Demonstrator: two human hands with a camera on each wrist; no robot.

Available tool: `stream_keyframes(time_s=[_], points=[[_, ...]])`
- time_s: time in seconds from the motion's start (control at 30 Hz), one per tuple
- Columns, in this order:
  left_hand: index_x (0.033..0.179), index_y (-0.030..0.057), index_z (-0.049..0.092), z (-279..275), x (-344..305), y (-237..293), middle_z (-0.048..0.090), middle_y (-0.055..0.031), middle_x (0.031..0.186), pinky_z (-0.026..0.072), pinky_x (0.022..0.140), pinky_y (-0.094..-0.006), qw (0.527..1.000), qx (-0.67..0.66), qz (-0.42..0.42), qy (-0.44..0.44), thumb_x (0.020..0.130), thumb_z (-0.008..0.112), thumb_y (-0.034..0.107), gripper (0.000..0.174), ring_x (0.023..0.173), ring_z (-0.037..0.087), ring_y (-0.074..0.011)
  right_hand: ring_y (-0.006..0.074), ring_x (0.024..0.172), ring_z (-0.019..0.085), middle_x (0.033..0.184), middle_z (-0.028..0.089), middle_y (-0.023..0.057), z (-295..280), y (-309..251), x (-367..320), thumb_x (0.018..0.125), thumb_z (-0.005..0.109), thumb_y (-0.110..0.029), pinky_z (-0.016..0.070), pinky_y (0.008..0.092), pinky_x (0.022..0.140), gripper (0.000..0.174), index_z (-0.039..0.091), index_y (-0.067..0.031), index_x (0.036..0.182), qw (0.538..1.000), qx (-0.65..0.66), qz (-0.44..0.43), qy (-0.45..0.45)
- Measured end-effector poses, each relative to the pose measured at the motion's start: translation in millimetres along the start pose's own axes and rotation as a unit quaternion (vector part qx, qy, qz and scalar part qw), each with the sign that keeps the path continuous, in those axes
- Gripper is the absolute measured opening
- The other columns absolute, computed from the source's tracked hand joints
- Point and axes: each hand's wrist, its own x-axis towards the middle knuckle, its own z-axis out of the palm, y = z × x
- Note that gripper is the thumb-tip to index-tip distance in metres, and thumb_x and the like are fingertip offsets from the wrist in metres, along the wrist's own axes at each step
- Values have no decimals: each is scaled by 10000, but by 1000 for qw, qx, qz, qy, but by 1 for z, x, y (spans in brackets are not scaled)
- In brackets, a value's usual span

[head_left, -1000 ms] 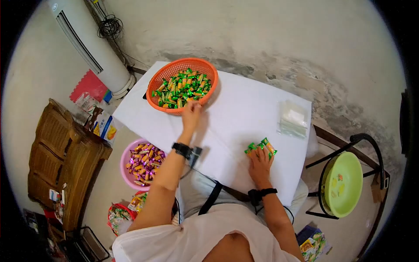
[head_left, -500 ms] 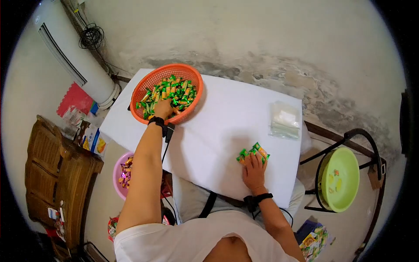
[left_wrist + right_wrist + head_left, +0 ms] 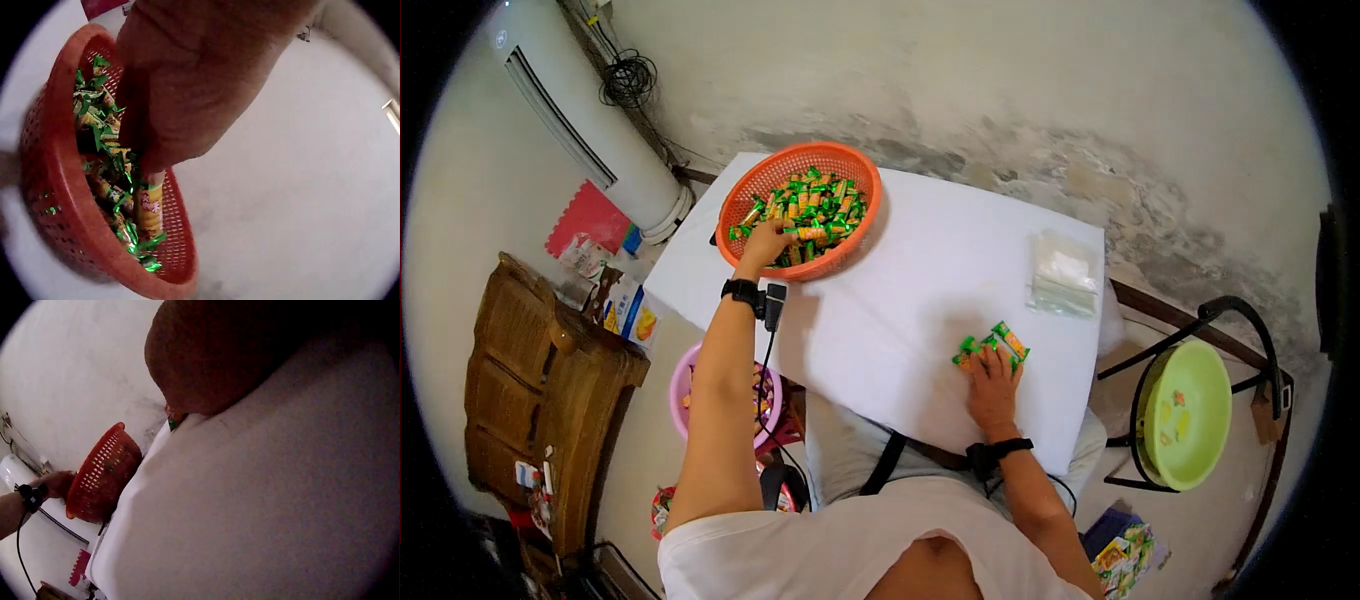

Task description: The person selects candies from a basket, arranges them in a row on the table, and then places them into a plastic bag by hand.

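My left hand (image 3: 768, 243) reaches over the near rim of an orange plastic basket (image 3: 862, 245) heaped with small green-and-yellow wrapped snacks (image 3: 805, 190). Thumb and fingers pinch one wrapped snack (image 3: 150, 209), which sticks out from the fingertips in the left wrist view. On the white-covered table, my right hand (image 3: 994, 392) lies with its fingers extended over a few more wrapped snacks (image 3: 1012, 340) in the same green wrappers. In the right wrist view the back of that hand (image 3: 200, 362) hides most of them.
A stack of clear plastic bags (image 3: 1064, 275) lies at the table's right end. Below the left edge stands a pink basin (image 3: 683, 400) of purple-wrapped snacks. A green basin (image 3: 1200, 430) sits on a black stand to the right; a wooden chair (image 3: 540, 380) is at left.
My left hand has gone from the basket's near rim into the snacks and now lifts one at its fingertips. The right hand stays on the snacks on the table.
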Motion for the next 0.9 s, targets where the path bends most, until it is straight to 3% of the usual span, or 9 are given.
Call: stream_keyframes(time_s=[0.07, 0.1, 0.17, 0.27, 0.43, 0.5, 0.63, 0.77, 0.9], points=[[1032, -8, 649, -4, -12, -2, 667, -72, 826, 498, 674, -285, 978, -205, -29, -11, 832, 646, 130, 243, 753, 636, -147, 318, 1330, 302, 1365, 422, 102, -3, 0, 0, 832, 566, -159, 187, 670, 1029, 412, 529, -122, 1240, 1000, 8, -1, 2], [1032, -8, 649, -7, -26, 12, 667, -72, 826, 498, 674, -285, 979, -202, -29, -9, 832, 646, 130, 243, 753, 636, -147, 318, 1330, 302, 1365, 422, 102, -2, 2, -1, 832, 566, -159, 187, 670, 1029, 412, 529, -122, 1240, 1000, 10, -2, 3], [1081, -6, 625, -8, -51, 32, 650, -30, 856, 495, 652, -250, 895, -431, -114, -25, 863, 609, 82, 236, 752, 622, -119, 324, 1324, 308, 1375, 414, 110, 5, 5, -3, 841, 569, -185, 179, 674, 1028, 429, 510, -108, 1259, 1000, 6, -4, 10], [1091, 33, 626, 10, -89, 62, 652, -44, 855, 502, 612, -240, 925, -370, -66, -54, 872, 589, 76, 226, 725, 615, -118, 328, 1317, 313, 1376, 410, 125, 5, 6, -3, 847, 579, -230, 168, 673, 1026, 461, 487, -99, 1279, 999, 20, -17, 42], [1030, 61, 657, 125, -164, 93, 584, 18, 727, 444, 571, -233, 939, -318, 16, -129, 804, 621, 35, 231, 655, 516, -66, 336, 1302, 331, 1369, 414, 140, -16, -2, 2, 804, 633, -262, 183, 661, 1017, 531, 476, -105, 1287, 995, 69, -63, 29], [1035, 50, 647, 158, -190, 109, 556, 24, 706, 432, 570, -224, 907, -368, -12, -206, 828, 612, 34, 211, 646, 498, -63, 340, 1299, 335, 1372, 411, 143, -22, -10, 2, 789, 650, -265, 189, 657, 1014, 552, 475, -116, 1290, 990, 105, -92, 8], [1089, 46, 616, 186, -213, 137, 598, -23, 782, 500, 664, -252, 835, -476, -31, -272, 861, 594, 35, 229, 696, 557, -106, 302, 1176, 445, 1174, 524, 89, -10, -13, 1, 756, 683, -220, 228, 630, 1000, 492, 542, -142, 1221, 983, 75, -164, 37], [1133, 50, 602, 193, -206, 136, 618, -5, 857, 481, 675, -233, 835, -472, -21, -282, 899, 570, 58, 236, 754, 557, -80, 262, 1058, 497, 963, 553, 35, 4, -13, -1, 769, 674, -181, 247, 601, 999, 392, 599, -149, 1153, 986, 71, -137, 58], [1067, 49, 640, 160, -178, 132, 637, -10, 877, 483, 674, -256, 923, -355, -27, -145, 896, 559, 96, 194, 718, 558, -91, 283, 1107, 471, 1045, 543, 54, 5, -12, -4, 785, 659, -172, 240, 604, 1008, 350, 611, -140, 1130, 997, 29, -65, 38]])
